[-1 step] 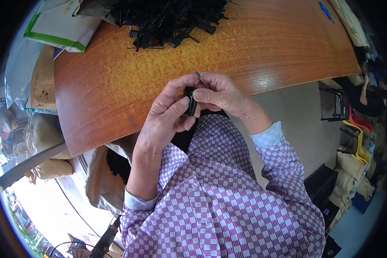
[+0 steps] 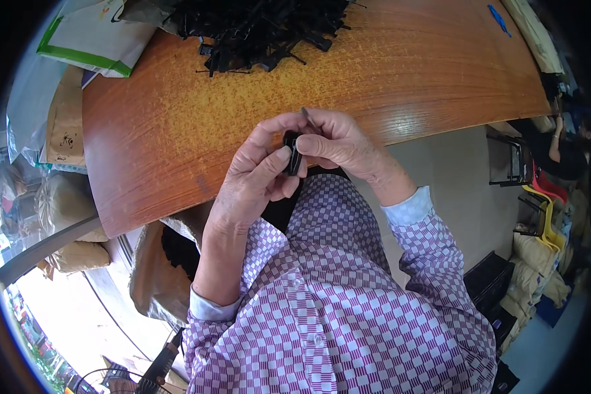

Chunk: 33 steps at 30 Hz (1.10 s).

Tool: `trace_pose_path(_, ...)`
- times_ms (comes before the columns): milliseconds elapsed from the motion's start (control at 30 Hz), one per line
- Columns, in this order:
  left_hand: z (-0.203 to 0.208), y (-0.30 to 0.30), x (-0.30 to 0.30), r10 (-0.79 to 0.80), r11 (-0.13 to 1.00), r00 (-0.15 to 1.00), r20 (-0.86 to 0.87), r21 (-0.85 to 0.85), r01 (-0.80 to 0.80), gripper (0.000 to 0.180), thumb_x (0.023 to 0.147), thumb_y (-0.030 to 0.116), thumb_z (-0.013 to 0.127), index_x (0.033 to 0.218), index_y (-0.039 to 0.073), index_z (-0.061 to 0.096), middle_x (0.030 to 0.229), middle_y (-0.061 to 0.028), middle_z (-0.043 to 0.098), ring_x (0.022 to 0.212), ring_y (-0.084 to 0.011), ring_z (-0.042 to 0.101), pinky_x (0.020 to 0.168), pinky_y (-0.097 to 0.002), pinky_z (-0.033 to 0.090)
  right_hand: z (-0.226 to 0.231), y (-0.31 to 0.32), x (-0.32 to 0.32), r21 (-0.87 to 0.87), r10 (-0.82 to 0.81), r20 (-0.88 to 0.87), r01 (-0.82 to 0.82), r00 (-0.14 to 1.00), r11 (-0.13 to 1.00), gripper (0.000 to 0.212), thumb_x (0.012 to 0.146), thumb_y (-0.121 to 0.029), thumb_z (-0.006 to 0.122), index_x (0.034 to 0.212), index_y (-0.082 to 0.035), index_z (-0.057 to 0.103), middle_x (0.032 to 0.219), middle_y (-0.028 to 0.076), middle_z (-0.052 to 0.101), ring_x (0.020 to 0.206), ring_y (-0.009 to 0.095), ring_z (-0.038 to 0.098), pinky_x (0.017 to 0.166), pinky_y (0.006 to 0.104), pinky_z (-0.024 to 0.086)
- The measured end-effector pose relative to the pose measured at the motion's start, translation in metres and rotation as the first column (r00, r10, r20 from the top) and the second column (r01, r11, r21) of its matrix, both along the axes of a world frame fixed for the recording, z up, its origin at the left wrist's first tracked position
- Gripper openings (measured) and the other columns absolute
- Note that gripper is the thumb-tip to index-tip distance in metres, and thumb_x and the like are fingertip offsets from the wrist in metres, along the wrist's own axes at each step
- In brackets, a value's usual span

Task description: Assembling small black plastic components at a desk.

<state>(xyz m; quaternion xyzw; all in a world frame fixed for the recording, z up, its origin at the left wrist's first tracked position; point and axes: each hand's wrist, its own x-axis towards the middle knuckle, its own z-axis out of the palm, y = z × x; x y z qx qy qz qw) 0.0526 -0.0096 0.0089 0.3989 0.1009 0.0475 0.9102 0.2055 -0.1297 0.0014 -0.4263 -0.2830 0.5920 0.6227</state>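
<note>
A small black plastic part (image 2: 293, 157) is held over the near edge of the table, with my left hand (image 2: 256, 169) closed around it, thumb on top and fingers curled beneath. My right hand (image 2: 338, 141) meets it from the other side, its thumb pressing against the part. From the right fingers a thin, flat, greyish blade-like piece (image 2: 308, 118) sticks out; most of it is hidden in the grip. Beyond my hands, a heap of black plastic parts (image 2: 249, 33) lies at the far side of the table (image 2: 177, 144).
A white bag with green edging (image 2: 85, 39) rests at the far left. An open sack (image 2: 148, 276) stands below the table's left edge. A small blue object (image 2: 498, 20) lies far right. Yellow chair (image 2: 549, 220) and black crates (image 2: 489, 282) are at right, near another person (image 2: 558, 148).
Both hands keep their hold on the black part. The thin blade-like piece has shifted very slightly to the right.
</note>
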Motion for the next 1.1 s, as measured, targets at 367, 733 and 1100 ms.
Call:
trace_pose_path(367,-0.005,-0.004,-0.012,0.399,0.609,0.917,0.017,0.742,-0.279,0.037,0.090,-0.004,0.057,0.126,0.003,0.054,0.100,-0.0075,0.065,0.091,-0.0155,0.064,0.081,-0.0264,0.050,0.010,0.026,-0.034,0.095,-0.218,0.851,0.268,0.478,0.959,0.030,0.095,-0.024,0.060,0.110,0.002,0.058,0.085,0.002,0.061,0.072,0.009,0.057,0.062,0.0241,0.047)
trace_pose_path(733,-0.018,0.007,-0.032,0.577,0.633,0.813,0.081,0.585,-0.508,0.038,0.092,-0.003,0.054,0.129,0.005,0.053,0.098,-0.0048,0.064,0.088,-0.0082,0.060,0.078,-0.0229,0.050,0.014,0.050,-0.075,-0.074,-0.149,0.334,0.183,0.931,0.980,0.030,0.102,-0.021,0.042,0.123,-0.001,0.047,0.072,-0.002,0.048,0.056,0.003,0.046,0.046,0.0177,0.036)
trace_pose_path(1100,-0.020,0.017,-0.040,0.642,0.221,0.734,0.223,0.863,-0.455,0.036,0.086,-0.008,0.057,0.121,0.002,0.060,0.099,-0.0155,0.068,0.087,-0.0204,0.068,0.073,-0.0282,0.054,0.008,0.069,-0.086,-0.190,-0.106,0.246,0.155,0.964,0.969,0.023,0.103,-0.022,0.042,0.115,-0.006,0.052,0.063,-0.007,0.043,0.045,0.000,0.036,0.038,0.0168,0.026)
